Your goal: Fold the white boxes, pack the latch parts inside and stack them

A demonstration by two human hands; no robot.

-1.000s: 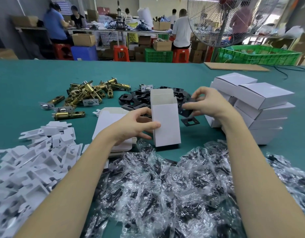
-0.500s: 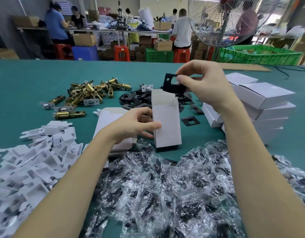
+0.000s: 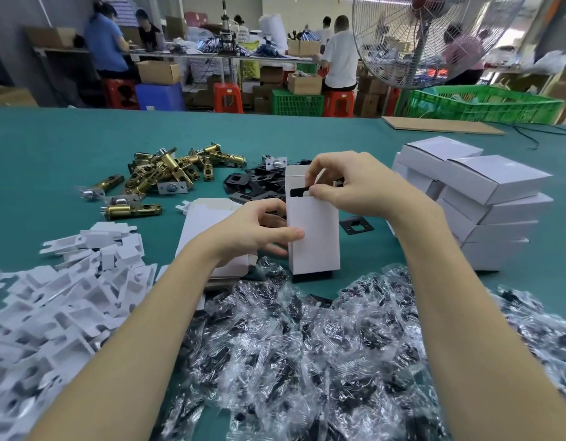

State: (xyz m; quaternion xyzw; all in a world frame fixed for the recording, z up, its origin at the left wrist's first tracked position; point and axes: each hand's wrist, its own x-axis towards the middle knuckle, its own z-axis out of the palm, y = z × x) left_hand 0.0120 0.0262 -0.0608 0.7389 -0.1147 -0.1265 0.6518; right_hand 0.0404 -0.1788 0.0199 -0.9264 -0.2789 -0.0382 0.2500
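An open white box (image 3: 315, 232) stands upright on the green table, its top flap raised. My left hand (image 3: 256, 229) grips the box's left side near the middle. At the box's mouth my right hand (image 3: 354, 183) pinches a black latch plate (image 3: 300, 191), which sits partly inside the opening. More black plates (image 3: 253, 183) lie behind the box, and one black square plate (image 3: 356, 225) lies just to its right. Brass latch bolts (image 3: 167, 173) are heaped at the back left. Closed white boxes (image 3: 485, 198) are stacked at the right.
Flat white box blanks (image 3: 211, 224) lie under my left wrist. White cardboard inserts (image 3: 62, 300) pile up at the left. Clear bags of black parts (image 3: 307, 354) cover the near table. A standing fan (image 3: 425, 36), a green crate (image 3: 479, 105) and seated people are beyond the table.
My right hand picked a black plate from the pile, lifted it above the box, then lowered it into the box's open top. My left hand kept hold of the box.
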